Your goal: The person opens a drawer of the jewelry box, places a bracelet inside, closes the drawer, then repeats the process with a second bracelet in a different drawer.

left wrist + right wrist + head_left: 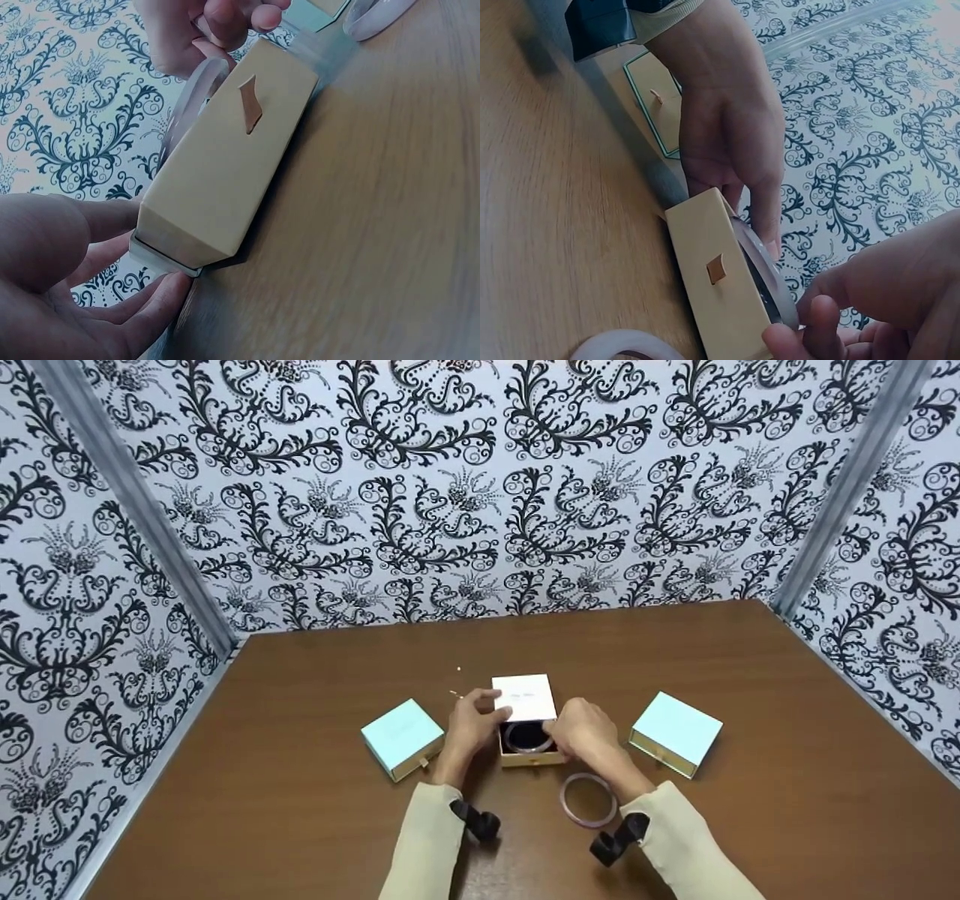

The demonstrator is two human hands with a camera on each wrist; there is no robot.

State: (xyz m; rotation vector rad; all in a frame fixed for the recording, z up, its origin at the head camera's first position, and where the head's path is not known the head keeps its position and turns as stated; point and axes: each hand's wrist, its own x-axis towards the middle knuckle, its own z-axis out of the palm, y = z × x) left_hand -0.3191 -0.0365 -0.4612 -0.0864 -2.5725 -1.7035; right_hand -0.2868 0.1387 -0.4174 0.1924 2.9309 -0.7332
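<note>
Flanking the hands' open box [529, 725], two teal boxes [402, 737] [676, 733]; loose bangle [589, 800] nearby.

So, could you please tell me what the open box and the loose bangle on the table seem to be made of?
Open box: probably matte tan cardboard, with crisp folded edges and a small pull tab. Loose bangle: glossy, translucent pinkish ring, perhaps glass, stone or resin; the pictures cannot settle which.

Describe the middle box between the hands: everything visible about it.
The middle box is a small drawer-style gift box, apparently card: a pale sleeve with a tan drawer pulled partly out toward the person, a small pull tab on its front. A pinkish bangle lies inside. It rests flat on the brown table; the left hand and right hand touch its sides.
</note>
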